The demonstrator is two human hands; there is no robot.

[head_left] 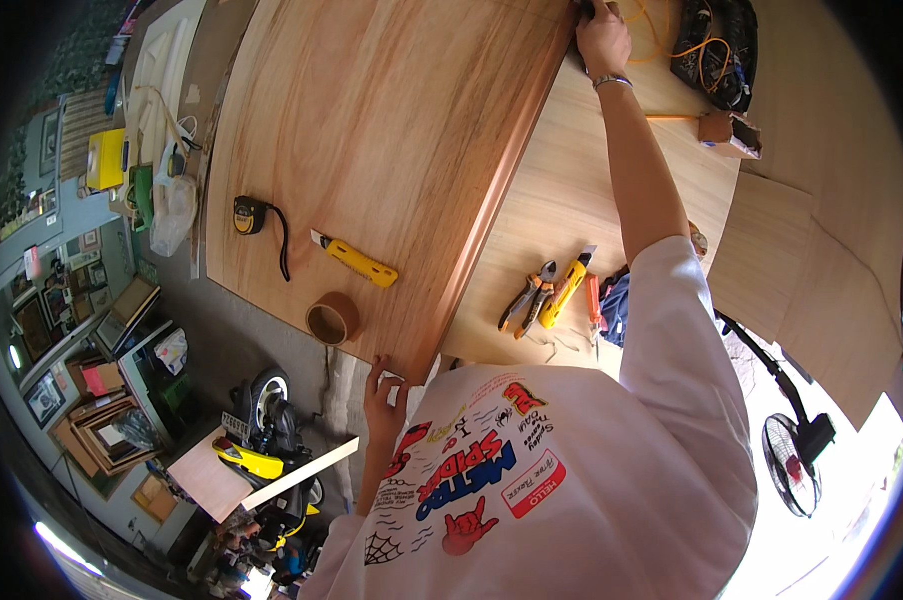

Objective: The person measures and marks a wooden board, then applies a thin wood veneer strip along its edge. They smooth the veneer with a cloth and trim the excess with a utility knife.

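A wide brown wooden board (372,130) lies across the worktable in front of me. My left hand (380,405) is at the board's near corner, fingers apart, their tips touching its edge. At the far end of the same board, my right hand (604,42) is closed beside the long right edge; a dark thing shows at its fingers, cut off by the picture's top. On the board rest a black and yellow tape measure (249,215), a yellow utility knife (357,262) with its blade out, and a roll of brown tape (333,318).
Right of the board, a paler wooden surface (512,220) bears cutting pliers (528,300), another yellow utility knife (569,288) and a red-handled screwdriver (595,300). Farther off are a small cardboard box (730,135) and a black tray (714,50) with orange cord. A fan (794,465) stands at right, a motorbike (272,420) at left.
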